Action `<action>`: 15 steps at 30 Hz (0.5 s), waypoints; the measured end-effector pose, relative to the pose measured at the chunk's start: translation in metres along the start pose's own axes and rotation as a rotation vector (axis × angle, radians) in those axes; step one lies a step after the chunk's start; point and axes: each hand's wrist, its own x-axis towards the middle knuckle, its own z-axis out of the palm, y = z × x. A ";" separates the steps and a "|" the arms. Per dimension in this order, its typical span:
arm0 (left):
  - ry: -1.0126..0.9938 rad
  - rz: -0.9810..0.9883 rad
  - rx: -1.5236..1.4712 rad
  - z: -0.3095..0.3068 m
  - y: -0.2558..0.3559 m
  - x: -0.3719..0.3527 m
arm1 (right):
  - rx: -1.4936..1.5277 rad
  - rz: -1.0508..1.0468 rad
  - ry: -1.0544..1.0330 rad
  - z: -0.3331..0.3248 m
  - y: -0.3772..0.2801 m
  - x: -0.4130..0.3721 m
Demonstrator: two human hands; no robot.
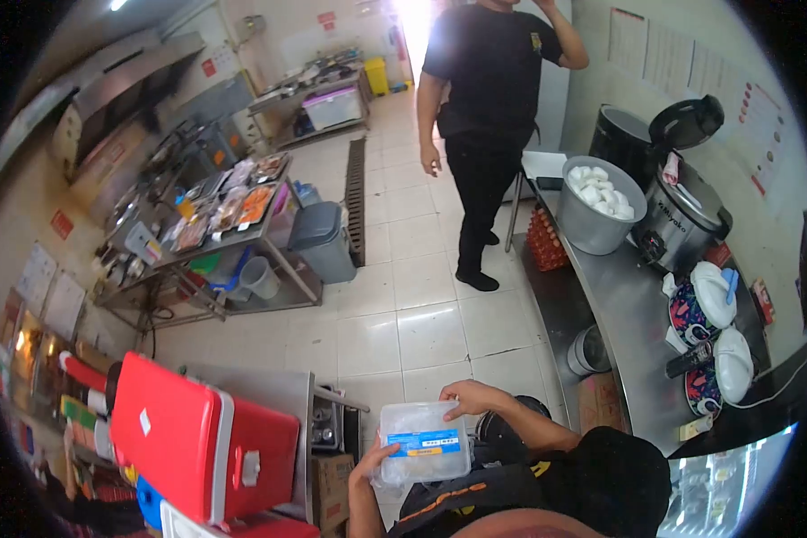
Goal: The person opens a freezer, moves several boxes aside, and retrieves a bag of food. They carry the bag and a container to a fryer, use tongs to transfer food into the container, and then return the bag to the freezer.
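A clear plastic food container [426, 467] with a blue and yellow label is held in front of my body, low in the head view. My left hand [371, 464] grips its left side, fingers closed around the edge. At the container's upper right corner, my right hand [472, 397] is closed on the rim. What is inside the container is hard to make out; it looks whitish through the plastic.
A red cooler box [202, 439] stands close on my left. To the right, a steel counter [620, 300] bears a large pot [592, 215] of white items, a rice cooker [681, 215] and patterned containers. Ahead stands a person in black [486, 117]. A grey bin [323, 242] is beyond.
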 end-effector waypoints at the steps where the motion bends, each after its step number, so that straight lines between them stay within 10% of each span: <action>1: -0.028 0.052 -0.102 -0.007 0.010 0.016 | -0.009 0.008 0.010 -0.012 -0.003 0.011; 7: -0.197 0.227 -0.370 -0.035 0.120 0.160 | -0.043 0.020 0.077 -0.089 0.010 0.109; 15: -0.188 0.046 0.129 -0.062 0.288 0.359 | -0.251 0.229 0.381 -0.250 0.010 0.231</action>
